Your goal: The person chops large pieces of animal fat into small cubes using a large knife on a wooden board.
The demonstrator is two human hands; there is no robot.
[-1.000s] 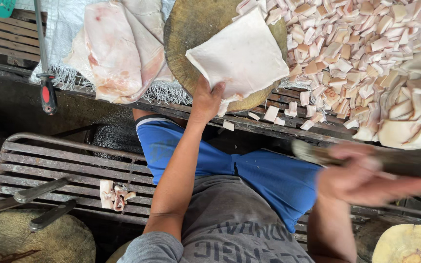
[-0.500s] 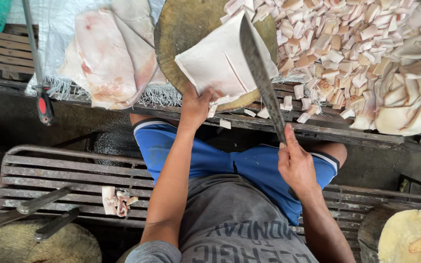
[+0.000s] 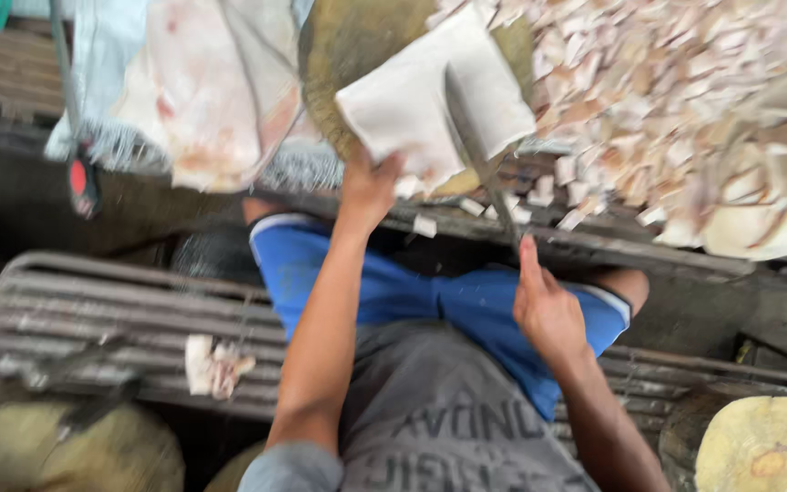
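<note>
A heap of small pale cut pieces (image 3: pixel 685 100) covered the slatted wooden worktop (image 3: pixel 11 64) at the right. Large pinkish-white slabs (image 3: pixel 202 91) lay on a fringed pale-blue woven sack (image 3: pixel 102 64) at the left. A slatted metal bench (image 3: pixel 111 310) carried a small pale scrap (image 3: pixel 214 364).

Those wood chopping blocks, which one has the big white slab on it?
The round block at top centre; the yellow one at bottom right is bare.

Left hand (image 3: pixel 371 187) grips near edge of pale slab (image 3: pixel 425 100) on round wooden block (image 3: pixel 357 46). Right hand (image 3: pixel 548 310) holds cleaver (image 3: pixel 475 137), blade on slab. Cut pieces (image 3: pixel 667 100) piled far right.
</note>
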